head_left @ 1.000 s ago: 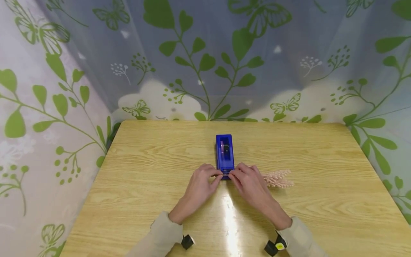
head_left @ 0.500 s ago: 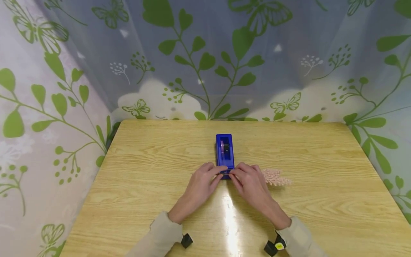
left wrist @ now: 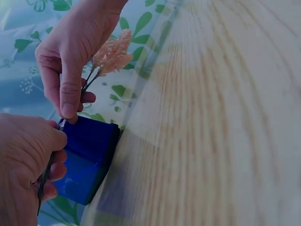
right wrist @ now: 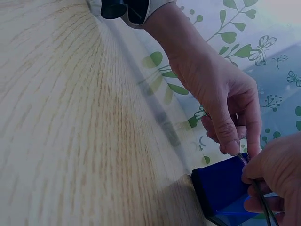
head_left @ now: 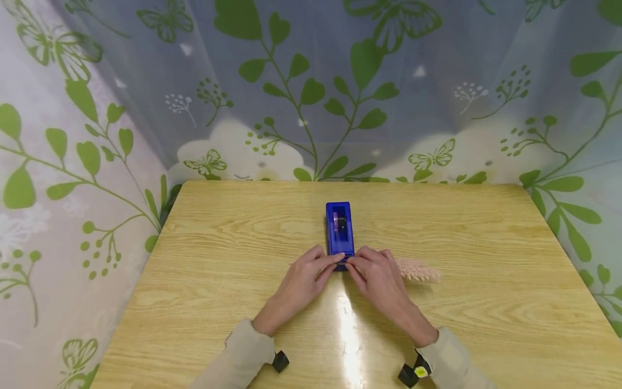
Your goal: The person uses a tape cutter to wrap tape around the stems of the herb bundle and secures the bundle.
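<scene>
Pinched between the fingertips of both hands is a thin dark stem (left wrist: 44, 181) of an artificial flower with pale pink sprays (head_left: 418, 271). My left hand (head_left: 302, 276) grips the stem's bare end, its index finger reaching toward the right fingertips. My right hand (head_left: 381, 278) pinches the stem close by, the pink sprays sticking out past its outer side. On the stem between the fingertips, a small shiny patch shows in the right wrist view. Directly behind and under the fingertips stands a blue tape dispenser (head_left: 338, 232), a tape roll visible in its slot; its front end is partly covered by the fingers.
The wooden table (head_left: 233, 227) reaches out on both sides of the hands. A curtain (head_left: 311, 108) printed with green leaves and butterflies hangs behind and beside it. Small black devices (head_left: 280, 361) are strapped at both wrists.
My left index finger has lifted off and extended farther right over the stem. The pink sprays have turned and now look narrower. The dispenser stays in place.
</scene>
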{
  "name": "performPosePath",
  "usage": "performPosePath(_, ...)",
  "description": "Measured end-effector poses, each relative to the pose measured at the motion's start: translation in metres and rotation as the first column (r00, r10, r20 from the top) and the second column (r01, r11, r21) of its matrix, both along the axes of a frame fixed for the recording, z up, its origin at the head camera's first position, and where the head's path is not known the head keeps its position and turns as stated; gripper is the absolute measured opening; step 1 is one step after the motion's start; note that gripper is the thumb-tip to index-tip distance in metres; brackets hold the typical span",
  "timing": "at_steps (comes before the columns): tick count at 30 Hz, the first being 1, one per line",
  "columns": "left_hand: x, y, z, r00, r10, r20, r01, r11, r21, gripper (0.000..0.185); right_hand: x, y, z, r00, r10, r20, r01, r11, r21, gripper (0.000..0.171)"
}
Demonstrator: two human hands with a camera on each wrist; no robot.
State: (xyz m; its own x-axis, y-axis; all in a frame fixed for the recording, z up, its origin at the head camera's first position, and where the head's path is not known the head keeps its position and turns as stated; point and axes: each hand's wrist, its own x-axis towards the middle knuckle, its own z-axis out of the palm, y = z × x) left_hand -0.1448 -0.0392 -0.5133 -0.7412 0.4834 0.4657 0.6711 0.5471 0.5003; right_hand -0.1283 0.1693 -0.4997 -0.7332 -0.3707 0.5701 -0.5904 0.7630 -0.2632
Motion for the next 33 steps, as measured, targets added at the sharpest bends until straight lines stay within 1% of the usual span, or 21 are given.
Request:
performPosePath(4,-0.0015,-0.0010,-0.0024,0.998,-0.018,0.056,0.015,0.999,0.044,0.030,-0.0006,0.0000,0.0008,1.000,0.004,0.009,-0.004,1.000,-0.008,0.004)
performPosePath(7,-0.0024,-0.0015,-0.0035,0.996,-0.031,0.083,0.025,0.998,0.066,0.031,-0.0009,0.0002,0.0010,1.000,0.003,0.021,-0.003,1.000,-0.008,0.004)
performPosePath(16,-0.0029,-0.0027,-0.0059,0.994,-0.053,0.093,0.043,0.993,0.106,0.033,-0.0007,0.0003,0.0026,0.999,0.000,0.036,0.000,1.000,0.003,0.005)
performPosePath(27,-0.0039,-0.0019,-0.0084,0.993,-0.061,0.106,0.047,0.991,0.125,0.033,-0.0002,0.0011,0.0046,0.999,-0.005,0.047,0.004,1.000,0.022,0.004)
performPosePath(30,-0.0025,-0.0023,-0.0092,0.990,-0.067,0.125,0.050,0.990,0.133,0.038,0.0007,0.0020,0.0042,0.997,0.005,0.074,-0.007,1.000,0.026,0.003)
performPosePath(33,-0.0006,-0.0030,-0.0100,0.984,-0.081,0.159,0.061,0.990,0.130,0.047,0.0028,0.0039,0.0020,0.994,0.020,0.106,-0.025,0.999,0.045,0.003)
